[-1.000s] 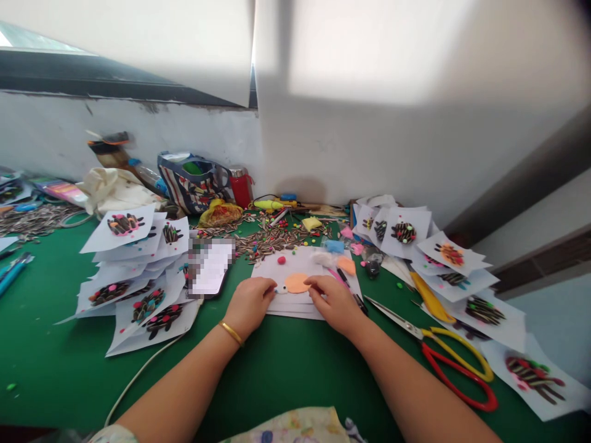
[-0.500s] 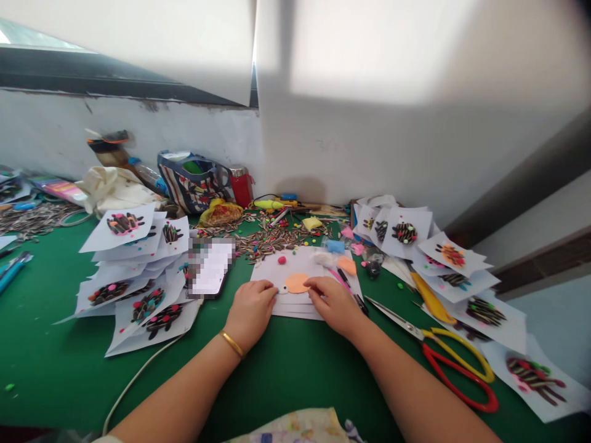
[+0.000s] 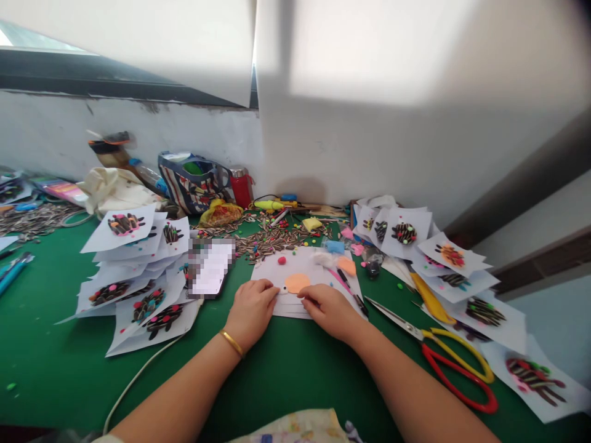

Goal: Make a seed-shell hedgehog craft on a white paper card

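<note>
Right hand shifts left, fingers curled beside the disc; left hand bunched at paper edge; grips unclear; surface spreads lower centre.

Green worktop: white paper between left grip and right grip; seeds beyond both; phone outside left, scissors outside right.

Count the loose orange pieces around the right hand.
2: a flat orange oval on the white paper, by the right hand, and a smaller orange lump near the paper's right edge. Others may be hidden.
</note>
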Available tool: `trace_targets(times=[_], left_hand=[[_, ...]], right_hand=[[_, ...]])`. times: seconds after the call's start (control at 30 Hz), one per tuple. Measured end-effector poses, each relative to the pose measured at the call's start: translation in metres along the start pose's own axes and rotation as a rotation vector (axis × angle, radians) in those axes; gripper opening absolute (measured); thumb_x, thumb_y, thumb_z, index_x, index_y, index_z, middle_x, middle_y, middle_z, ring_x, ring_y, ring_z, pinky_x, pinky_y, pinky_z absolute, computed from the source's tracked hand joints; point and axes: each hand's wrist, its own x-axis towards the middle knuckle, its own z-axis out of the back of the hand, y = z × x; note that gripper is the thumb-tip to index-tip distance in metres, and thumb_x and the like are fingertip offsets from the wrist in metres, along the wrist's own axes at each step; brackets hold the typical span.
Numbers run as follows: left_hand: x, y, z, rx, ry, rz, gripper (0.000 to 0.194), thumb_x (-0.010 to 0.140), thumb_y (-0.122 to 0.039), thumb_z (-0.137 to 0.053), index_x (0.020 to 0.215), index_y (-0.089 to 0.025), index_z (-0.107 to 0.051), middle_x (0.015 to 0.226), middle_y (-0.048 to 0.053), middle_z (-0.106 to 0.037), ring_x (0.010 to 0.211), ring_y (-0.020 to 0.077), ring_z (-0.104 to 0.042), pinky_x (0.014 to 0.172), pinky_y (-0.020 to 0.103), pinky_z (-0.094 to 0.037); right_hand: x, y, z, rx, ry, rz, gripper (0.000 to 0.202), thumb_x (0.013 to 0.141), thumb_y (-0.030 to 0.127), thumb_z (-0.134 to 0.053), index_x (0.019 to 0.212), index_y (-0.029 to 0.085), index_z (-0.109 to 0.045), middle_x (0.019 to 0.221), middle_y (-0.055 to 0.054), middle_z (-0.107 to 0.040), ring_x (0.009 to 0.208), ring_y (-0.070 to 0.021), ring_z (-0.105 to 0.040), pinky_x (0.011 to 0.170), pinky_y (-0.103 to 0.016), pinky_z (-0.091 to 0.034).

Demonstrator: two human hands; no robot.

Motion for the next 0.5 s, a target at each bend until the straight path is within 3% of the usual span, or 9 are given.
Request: trace_targets(times=[0.13,0.23,0.5], left_hand=[[-0.001,0.001,0.0,-0.005,-0.013,0.032,0.033,0.088,-0.02,-0.057,0.12,-0.024,-0.063,0.115,0.006,-0.067,0.106,0.024,-0.058,0.101,0.042,-0.038],[0.002,0.002,0.0,-0.028,-0.009,0.04,0.026,0.09,-0.021,-0.055,0.113,-0.026,-0.067,0.11,0.004,-0.068,0.102,0.0229,-0.059,0.105,0.044,-0.034],[0.02,0.006,-0.004,-0.131,0.033,0.115,0.011,0.085,-0.03,-0.063,0.088,-0.027,-0.073,0.095,0.002,-0.067,0.095,0.0207,-0.06,0.087,0.036,-0.04]], right_hand=[[-0.001,0.0,-0.001,-0.026,0.067,0.016,0.022,0.092,0.023,-0.05,0.106,0.021,-0.067,0.105,-0.005,-0.072,0.098,-0.0201,-0.064,0.086,-0.033,-0.048],[-0.001,0.0,-0.002,-0.041,0.094,0.022,0.023,0.092,0.022,-0.05,0.107,0.021,-0.067,0.105,-0.005,-0.071,0.098,-0.0201,-0.064,0.087,-0.033,-0.048],[-0.001,-0.001,-0.003,-0.046,0.116,0.017,0.023,0.092,0.023,-0.051,0.107,0.021,-0.067,0.105,-0.006,-0.071,0.098,-0.0212,-0.064,0.086,-0.034,-0.048]])
